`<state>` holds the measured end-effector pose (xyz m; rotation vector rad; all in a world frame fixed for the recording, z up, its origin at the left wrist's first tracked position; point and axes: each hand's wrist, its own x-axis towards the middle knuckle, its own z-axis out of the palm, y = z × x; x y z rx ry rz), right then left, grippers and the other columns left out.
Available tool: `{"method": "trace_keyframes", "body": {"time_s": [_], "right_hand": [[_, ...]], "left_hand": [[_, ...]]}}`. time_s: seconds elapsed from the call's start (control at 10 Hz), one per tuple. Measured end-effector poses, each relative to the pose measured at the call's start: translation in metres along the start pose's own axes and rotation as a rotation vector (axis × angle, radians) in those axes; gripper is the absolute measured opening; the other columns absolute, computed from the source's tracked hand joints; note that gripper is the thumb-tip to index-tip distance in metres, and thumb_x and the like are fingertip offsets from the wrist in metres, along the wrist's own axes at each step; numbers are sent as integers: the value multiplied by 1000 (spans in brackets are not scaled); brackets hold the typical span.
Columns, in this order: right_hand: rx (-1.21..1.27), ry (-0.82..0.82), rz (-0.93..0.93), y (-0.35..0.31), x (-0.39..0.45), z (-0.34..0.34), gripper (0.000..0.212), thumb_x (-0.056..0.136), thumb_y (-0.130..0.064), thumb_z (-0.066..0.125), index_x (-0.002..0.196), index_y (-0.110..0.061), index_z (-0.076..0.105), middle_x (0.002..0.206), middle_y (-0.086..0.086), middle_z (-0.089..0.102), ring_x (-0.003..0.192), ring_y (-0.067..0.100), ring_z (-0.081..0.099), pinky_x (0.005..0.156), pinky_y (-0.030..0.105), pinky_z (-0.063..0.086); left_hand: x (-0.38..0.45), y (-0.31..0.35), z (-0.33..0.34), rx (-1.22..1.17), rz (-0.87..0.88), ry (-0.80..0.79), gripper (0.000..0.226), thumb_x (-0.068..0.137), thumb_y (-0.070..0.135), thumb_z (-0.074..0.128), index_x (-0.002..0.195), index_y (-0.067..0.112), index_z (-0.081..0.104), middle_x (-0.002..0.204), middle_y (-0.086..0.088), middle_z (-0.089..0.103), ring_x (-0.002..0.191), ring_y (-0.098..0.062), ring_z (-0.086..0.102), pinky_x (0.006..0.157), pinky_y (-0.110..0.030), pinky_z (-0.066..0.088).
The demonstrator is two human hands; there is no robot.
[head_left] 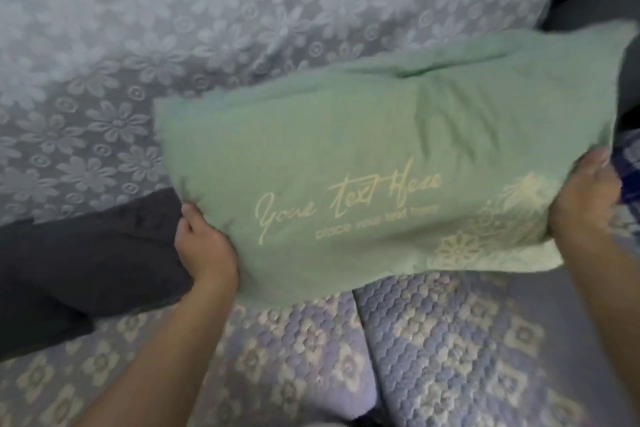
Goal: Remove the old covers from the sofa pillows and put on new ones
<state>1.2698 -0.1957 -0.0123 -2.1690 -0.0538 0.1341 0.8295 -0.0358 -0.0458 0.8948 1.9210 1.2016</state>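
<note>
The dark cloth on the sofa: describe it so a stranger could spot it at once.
On the sofa seat, left of the green pillow, lies the dark cloth, beside the left hand. It alone is plain charcoal; everything around it has flower patterns.

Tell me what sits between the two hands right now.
The green pillow spans the gap in the head view, left hand gripping one end, right hand the other.

dark cloth (86, 263) crowds the left; quilted seat (467, 340) lies open below.
</note>
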Motion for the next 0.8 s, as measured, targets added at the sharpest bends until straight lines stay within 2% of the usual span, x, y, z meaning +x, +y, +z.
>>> {"method": "trace_keyframes", "body": {"time_s": [0.1, 0.2, 0.3, 0.4, 0.5, 0.6, 0.7, 0.8], "right_hand": [[-155, -170, 38, 23, 70, 43, 61, 107, -42, 24, 136, 6, 47, 137, 29, 51, 125, 45, 49, 104, 49, 39], [-359, -460, 75, 95, 120, 105, 59, 103, -38, 36, 148, 0, 38, 151, 24, 41, 139, 40, 39, 114, 46, 33], [-351, -622, 128, 129, 103, 134, 92, 82, -67, 47, 158, -20, 25, 158, 13, 36, 139, 37, 41, 113, 49, 39], [-323, -754, 28, 99, 73, 148, 72, 98, -42, 54, 159, -23, 23, 158, 11, 35, 138, 31, 44, 107, 30, 41], [-316, -795, -90, 77, 78, 161, 69, 96, -33, 56, 158, -23, 26, 156, 12, 36, 136, 30, 46, 109, 31, 40], [-360, -844, -118, 70, 83, 166, 72, 93, -32, 56, 158, -22, 25, 156, 13, 35, 134, 32, 47, 112, 42, 41], [-492, -861, -48, 59, 69, 165, 61, 95, -25, 56, 152, -14, 36, 148, 16, 45, 128, 37, 52, 103, 37, 46], [-521, -858, 0, 13, 44, 159, 47, 99, -23, 49, 141, -2, 46, 141, 20, 51, 122, 39, 55, 97, 36, 49]], "left_hand": [[0, -26, 68, 243, -10, -54, 52, 109, 43, 29, 121, 1, 56, 128, -27, 59, 116, -42, 55, 93, -41, 39], [10, -76, 114, 545, -215, -270, 58, 105, 46, 31, 143, 3, 43, 141, -27, 49, 128, -46, 48, 104, -48, 40], [12, -105, 143, 524, -308, -512, 75, 88, 68, 44, 152, 32, 32, 154, -7, 41, 136, -39, 44, 110, -52, 40], [-2, -94, 171, 463, -232, -676, 73, 91, 52, 59, 154, 48, 24, 159, 5, 34, 140, -29, 41, 117, -50, 35], [-8, -73, 190, 500, -152, -724, 72, 96, 34, 62, 158, 38, 25, 154, -1, 43, 135, -29, 47, 117, -42, 37], [-10, -71, 189, 650, -56, -755, 70, 99, 24, 59, 160, 25, 24, 149, -1, 41, 139, -30, 41, 109, -30, 35], [-21, -66, 165, 791, -61, -810, 68, 97, 21, 60, 158, 18, 29, 159, -8, 36, 144, -30, 37, 117, -33, 32], [-15, -36, 133, 920, -20, -783, 55, 99, 23, 54, 151, 11, 41, 153, -9, 45, 138, -31, 44, 110, -32, 35]]}}
